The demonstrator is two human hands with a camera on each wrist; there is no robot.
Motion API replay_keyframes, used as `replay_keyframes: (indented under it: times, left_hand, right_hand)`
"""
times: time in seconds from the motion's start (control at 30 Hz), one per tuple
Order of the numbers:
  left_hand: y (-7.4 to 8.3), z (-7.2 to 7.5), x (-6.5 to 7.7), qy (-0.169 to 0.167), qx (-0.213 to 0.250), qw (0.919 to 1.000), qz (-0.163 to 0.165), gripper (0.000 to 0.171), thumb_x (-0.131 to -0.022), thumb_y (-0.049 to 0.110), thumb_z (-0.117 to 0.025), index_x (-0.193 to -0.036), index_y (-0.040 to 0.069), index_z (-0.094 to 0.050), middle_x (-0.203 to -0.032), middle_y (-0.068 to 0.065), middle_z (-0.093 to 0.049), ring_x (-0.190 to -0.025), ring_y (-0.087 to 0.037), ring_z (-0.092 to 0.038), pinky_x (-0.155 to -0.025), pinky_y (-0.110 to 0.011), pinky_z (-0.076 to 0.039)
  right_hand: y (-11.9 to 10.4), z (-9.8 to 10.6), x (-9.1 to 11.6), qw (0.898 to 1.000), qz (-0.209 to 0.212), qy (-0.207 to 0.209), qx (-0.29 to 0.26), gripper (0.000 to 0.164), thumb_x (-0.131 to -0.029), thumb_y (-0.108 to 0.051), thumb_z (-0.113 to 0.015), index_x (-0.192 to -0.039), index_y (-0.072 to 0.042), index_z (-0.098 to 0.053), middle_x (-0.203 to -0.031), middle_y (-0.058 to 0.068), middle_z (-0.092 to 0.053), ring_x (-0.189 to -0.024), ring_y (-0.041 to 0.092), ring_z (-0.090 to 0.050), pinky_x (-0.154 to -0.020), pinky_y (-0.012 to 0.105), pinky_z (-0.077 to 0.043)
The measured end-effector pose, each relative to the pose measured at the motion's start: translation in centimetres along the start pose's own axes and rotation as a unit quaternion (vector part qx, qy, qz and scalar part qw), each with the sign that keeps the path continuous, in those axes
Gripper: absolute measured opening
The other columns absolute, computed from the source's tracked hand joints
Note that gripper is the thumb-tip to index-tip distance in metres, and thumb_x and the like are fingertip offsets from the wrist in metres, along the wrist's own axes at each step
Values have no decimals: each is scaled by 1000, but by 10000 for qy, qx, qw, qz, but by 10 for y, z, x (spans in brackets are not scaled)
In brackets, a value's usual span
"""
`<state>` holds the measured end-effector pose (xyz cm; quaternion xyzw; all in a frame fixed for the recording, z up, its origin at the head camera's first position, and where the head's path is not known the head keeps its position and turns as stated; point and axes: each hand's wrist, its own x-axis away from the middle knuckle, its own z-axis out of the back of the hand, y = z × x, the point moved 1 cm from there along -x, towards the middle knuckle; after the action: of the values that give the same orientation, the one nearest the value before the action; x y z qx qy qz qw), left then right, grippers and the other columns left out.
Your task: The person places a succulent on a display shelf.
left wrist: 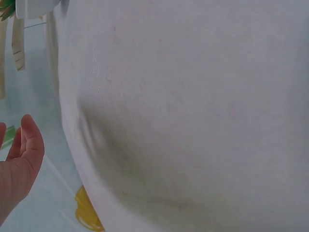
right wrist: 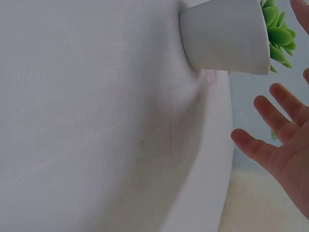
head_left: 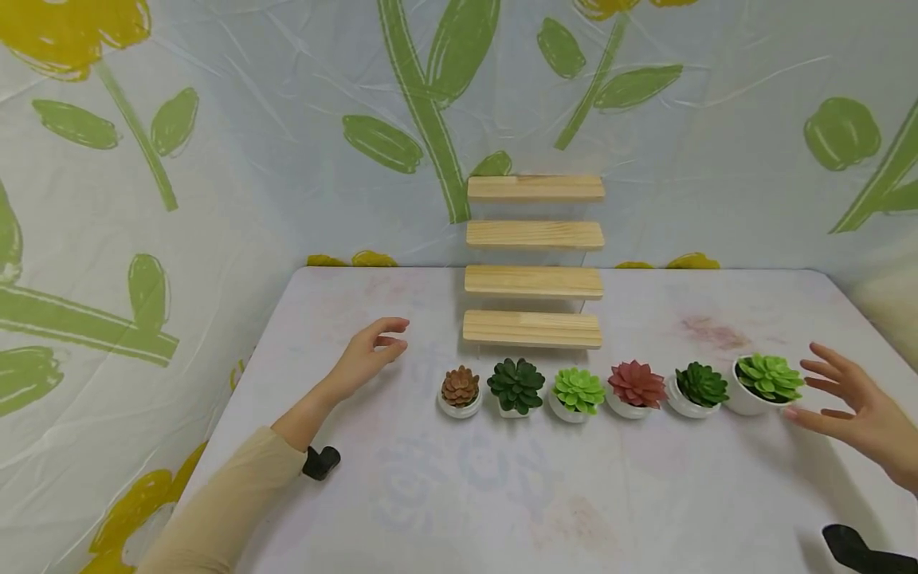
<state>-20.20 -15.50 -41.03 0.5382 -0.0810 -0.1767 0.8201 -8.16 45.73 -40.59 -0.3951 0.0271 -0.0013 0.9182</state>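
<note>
My left hand [head_left: 366, 355] hovers above the table, left of a wooden tiered shelf [head_left: 532, 328], its fingers loosely bent around nothing. At the right, my right hand [head_left: 853, 402] has spread fingers beside a bright green succulent in a white pot [head_left: 749, 400]. The right wrist view shows a gap between this hand [right wrist: 289, 145] and the white pot [right wrist: 224, 38]. Leftward along the row stand a dark green succulent [head_left: 701, 384], a red one [head_left: 637, 383], a light green one [head_left: 578, 389], a deep green one [head_left: 515, 385] and a brown one [head_left: 460, 386], all in white pots.
The shelf's several pale planks rise in steps at the table's back edge. A pale cloth with printed leaves [head_left: 383, 143] hangs behind the white table [head_left: 502, 502]. Black straps or mounts [head_left: 321, 462] show at both wrists.
</note>
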Motion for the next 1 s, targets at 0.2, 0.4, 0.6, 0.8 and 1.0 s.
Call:
replay_keyframes:
  times: [0.2, 0.4, 0.6, 0.8, 1.0]
  left_hand:
    - [0, -16, -21, -186, 349, 9988, 283, 47, -93, 17, -59, -135, 2, -43, -132, -22, -45, -111, -32, -52, -85, -37, -51]
    - [2, -33, -40, -565, 1634, 9805, 937, 54, -94, 10, -55, -142, 2, -31, -134, -25, -41, -116, -34, -49, -96, -44, -44]
    - [-3, -46, -55, -564, 1891, 9732, 1181, 55, -93, 7, -56, -142, 2, -32, -132, -24, -43, -111, -26, -51, -96, -40, -45]
    - [-8, -59, -65, -550, 2023, 9698, 1249, 52, -92, 7, -57, -139, 3, -37, -128, -21, -49, -104, -20, -56, -85, -31, -51]
    - [-1, -65, -66, -588, 2152, 9653, 1354, 48, -94, 7, -55, -139, 4, -39, -125, -21, -52, -99, -16, -57, -83, -29, -51]
  right_hand:
    - [11, -8, 0, 9995, -234, -124, -167, 95, -89, -11, -64, -147, -39, 6, -151, -12, -8, -123, -8, -18, -99, 16, -29]
    - [6, -14, -2, 9963, -435, -432, -598, 95, -91, -12, -60, -145, -41, 14, -151, 24, 14, -132, 49, 2, -103, 66, 0]
    - [8, -18, -4, 9967, -396, -465, -534, 93, -92, -12, -60, -146, -39, 11, -150, 25, 12, -136, 12, -8, -95, 4, -19]
    - [16, -22, -9, 9963, -61, -157, -840, 85, -86, 1, -63, -147, -29, -11, -127, -17, -31, -104, -19, -33, -72, 1, -35]
    - [20, -26, -11, 9934, -259, -124, -1114, 73, -86, 0, -64, -130, -40, -22, -111, -25, -36, -93, -17, -41, -68, 3, -36]
